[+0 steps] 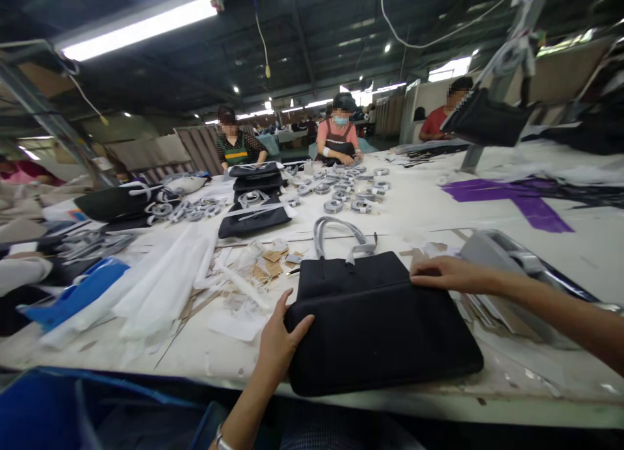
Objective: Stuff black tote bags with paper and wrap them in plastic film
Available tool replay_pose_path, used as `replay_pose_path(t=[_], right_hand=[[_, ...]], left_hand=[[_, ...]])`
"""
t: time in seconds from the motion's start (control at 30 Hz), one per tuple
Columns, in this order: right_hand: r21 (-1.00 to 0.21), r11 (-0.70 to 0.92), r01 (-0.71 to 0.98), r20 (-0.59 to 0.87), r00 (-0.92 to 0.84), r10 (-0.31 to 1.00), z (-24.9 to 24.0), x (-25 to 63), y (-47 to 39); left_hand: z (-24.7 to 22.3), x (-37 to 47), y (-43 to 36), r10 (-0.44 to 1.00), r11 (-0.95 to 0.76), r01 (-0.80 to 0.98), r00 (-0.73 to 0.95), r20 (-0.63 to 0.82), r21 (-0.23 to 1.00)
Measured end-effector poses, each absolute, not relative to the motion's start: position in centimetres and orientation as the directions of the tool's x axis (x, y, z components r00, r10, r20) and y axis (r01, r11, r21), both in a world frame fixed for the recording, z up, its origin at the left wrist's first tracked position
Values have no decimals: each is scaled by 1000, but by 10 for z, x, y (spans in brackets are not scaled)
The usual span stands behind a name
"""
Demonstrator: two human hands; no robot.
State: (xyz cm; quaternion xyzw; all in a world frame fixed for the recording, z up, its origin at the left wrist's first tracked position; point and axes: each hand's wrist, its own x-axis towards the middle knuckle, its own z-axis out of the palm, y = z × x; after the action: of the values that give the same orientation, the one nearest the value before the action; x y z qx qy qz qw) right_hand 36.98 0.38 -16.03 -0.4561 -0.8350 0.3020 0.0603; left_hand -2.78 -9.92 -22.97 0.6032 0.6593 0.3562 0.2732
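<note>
A black bag (380, 333) lies flat on the white table near its front edge, its wrapped grey handles (336, 232) pointing away from me. At the bag's left edge is my left hand (283, 336), fingers apart, with the thumb resting on the black surface. My right hand (436, 273) is at the upper right edge of the bag, thumb and fingers pinched together on it. Small brown tags (270, 264) and clear plastic scraps lie to the left of the handles.
Stacked black bags (256, 219) and coiled grey straps (334, 206) lie farther back. White foam sheets (160, 287) are at left, a grey dispenser (511, 261) at right, purple strips (531, 209) beyond. A blue bin (146, 395) stands at lower left. Three people work across the table.
</note>
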Motion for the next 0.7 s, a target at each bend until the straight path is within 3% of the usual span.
replay_pose_path(t=[0.27, 0.5, 0.7], right_hand=[[-612, 109, 784, 31, -114, 993, -203, 388, -63], [-544, 82, 835, 169, 14, 985, -212, 365, -63], [-759, -48, 650, 122, 214, 969, -222, 375, -90]], left_hand=[[-229, -25, -103, 974, 83, 634, -214, 72, 769], [-235, -18, -103, 951, 50, 717, -247, 186, 695], [-255, -25, -104, 921, -69, 708, -225, 318, 703]])
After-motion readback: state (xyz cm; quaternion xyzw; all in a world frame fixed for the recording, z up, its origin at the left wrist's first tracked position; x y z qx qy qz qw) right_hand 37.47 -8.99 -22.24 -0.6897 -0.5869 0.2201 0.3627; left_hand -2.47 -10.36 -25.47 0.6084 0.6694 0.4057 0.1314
